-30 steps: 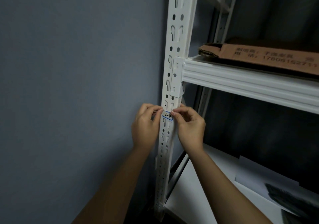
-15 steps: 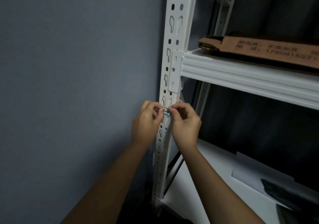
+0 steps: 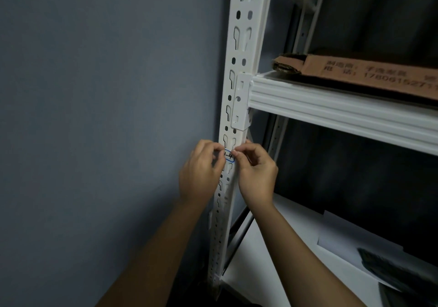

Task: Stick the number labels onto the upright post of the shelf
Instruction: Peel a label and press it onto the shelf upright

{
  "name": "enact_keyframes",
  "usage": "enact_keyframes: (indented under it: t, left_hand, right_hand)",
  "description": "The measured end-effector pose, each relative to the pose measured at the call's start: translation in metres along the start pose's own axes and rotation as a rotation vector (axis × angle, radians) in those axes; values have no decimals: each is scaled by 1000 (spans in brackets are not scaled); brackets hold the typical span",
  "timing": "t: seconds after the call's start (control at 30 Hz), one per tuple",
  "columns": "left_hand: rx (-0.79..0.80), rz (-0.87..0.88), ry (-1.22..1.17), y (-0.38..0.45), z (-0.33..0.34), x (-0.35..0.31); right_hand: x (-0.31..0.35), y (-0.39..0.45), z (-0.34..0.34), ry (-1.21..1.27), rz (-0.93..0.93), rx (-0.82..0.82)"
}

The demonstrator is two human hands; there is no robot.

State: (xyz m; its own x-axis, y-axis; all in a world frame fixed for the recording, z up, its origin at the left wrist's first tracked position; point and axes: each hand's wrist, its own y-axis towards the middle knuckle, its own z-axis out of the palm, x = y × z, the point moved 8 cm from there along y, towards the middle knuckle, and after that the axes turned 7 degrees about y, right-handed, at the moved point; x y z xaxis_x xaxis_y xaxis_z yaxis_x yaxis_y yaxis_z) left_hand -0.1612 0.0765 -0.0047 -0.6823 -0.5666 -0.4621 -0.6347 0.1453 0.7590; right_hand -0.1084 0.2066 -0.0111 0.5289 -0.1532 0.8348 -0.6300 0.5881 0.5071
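A white perforated upright post (image 3: 241,53) of the shelf runs from top centre down to the floor. A small white number label (image 3: 229,156) with a blue border and handwritten digits lies across the post's front face, just below the shelf bracket. My left hand (image 3: 200,171) pinches the label's left end against the post. My right hand (image 3: 257,173) pinches its right end, fingertips on the post's edge. Both hands cover the label's ends.
A grey wall (image 3: 106,117) stands close on the left of the post. A white shelf beam (image 3: 343,110) carries a flattened cardboard box (image 3: 369,74). The lower white shelf (image 3: 265,266) holds white sheets (image 3: 350,238) and a dark object (image 3: 398,271).
The view has shifted slightly, so hands and post sit a little higher in frame. Both hands stay on the label at the same spot on the post.
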Motion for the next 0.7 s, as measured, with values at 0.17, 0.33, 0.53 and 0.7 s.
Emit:
enact_keyframes:
  t: [0.17,0.33,0.53,0.7]
  left_hand:
    - [-23,113,180,2,-3,-7]
    - [-26,221,226,8,-2,-10]
    - [-33,185,269,10,2,-11]
    - [101,-11,130,8,11,0]
  right_hand:
    - [-2,-1,1,-42,-6,13]
    - [-4,-1,1,-22,-1,1]
    - [-2,-2,1,-20,3,-13]
    - [-2,-2,0,-43,-4,-15]
